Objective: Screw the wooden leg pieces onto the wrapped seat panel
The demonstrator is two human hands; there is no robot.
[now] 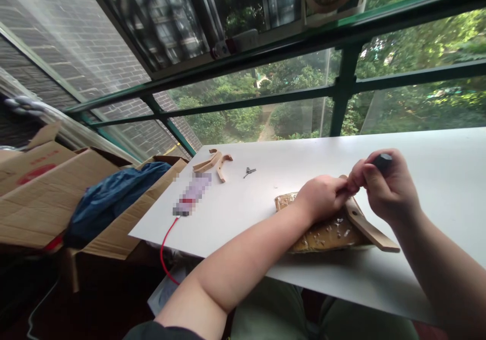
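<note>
My right hand (395,193) is closed round the black handle of a screwdriver (382,162); its shaft and tip are hidden by my fingers. My left hand (324,196) is closed on the upper part of a curved wooden piece (372,232), its fingertips meeting those of my right hand. A dark hole shows in the wood just below the fingers. Beneath lies a cardboard package (334,234) wrapped in clear tape, with the wooden piece lying across its right side and its lower end sticking out past the package.
More curved wooden pieces (216,164) lie at the white table's (243,218) back left. Beside them is a small heap of screws (248,171). A blurred-out phone (192,196) with a red cable (162,251) lies at the left edge. Cardboard boxes (110,236) stand left; a railed window is behind.
</note>
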